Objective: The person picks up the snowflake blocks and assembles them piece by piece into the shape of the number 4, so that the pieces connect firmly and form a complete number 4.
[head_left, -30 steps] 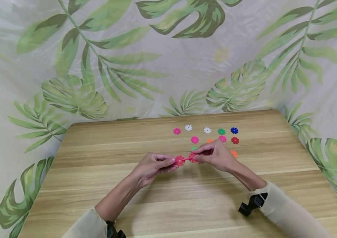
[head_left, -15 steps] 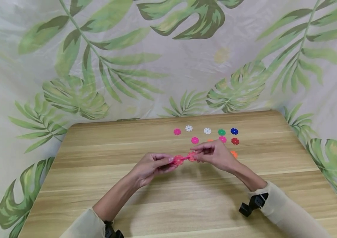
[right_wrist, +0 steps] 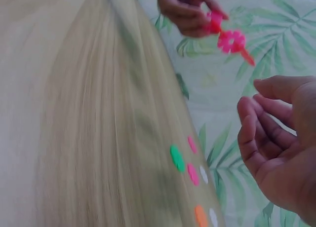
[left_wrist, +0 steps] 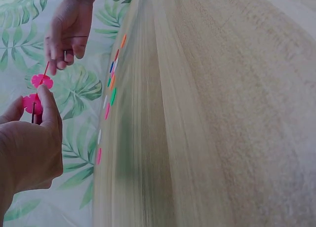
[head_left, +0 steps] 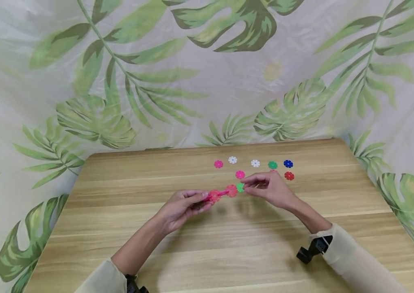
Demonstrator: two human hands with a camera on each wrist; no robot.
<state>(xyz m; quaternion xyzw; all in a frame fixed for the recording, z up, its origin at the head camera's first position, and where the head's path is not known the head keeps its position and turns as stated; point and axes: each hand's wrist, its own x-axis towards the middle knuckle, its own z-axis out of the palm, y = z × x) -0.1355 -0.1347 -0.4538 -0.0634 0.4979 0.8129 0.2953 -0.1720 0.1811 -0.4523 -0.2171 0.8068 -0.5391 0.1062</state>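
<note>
Above the tabletop point(head_left: 119, 183), our left hand point(head_left: 185, 207) pinches one end of a chain of pink discs point(head_left: 231, 190) between thumb and fingers. Near the chain's other end, but apart from it, our right hand point(head_left: 271, 191) has its fingers loosely bent, the thumb parted from them, and nothing held. Flat on the tabletop lie loose discs point(head_left: 255, 163), among them a bright green disc point(right_wrist: 177, 158), a blue disc point(head_left: 288, 163), a red disc point(head_left: 289, 176) and an orange disc point(right_wrist: 200, 216)

A leaf-printed backdrop point(head_left: 177, 97) borders the wooden table point(head_left: 207, 256).
</note>
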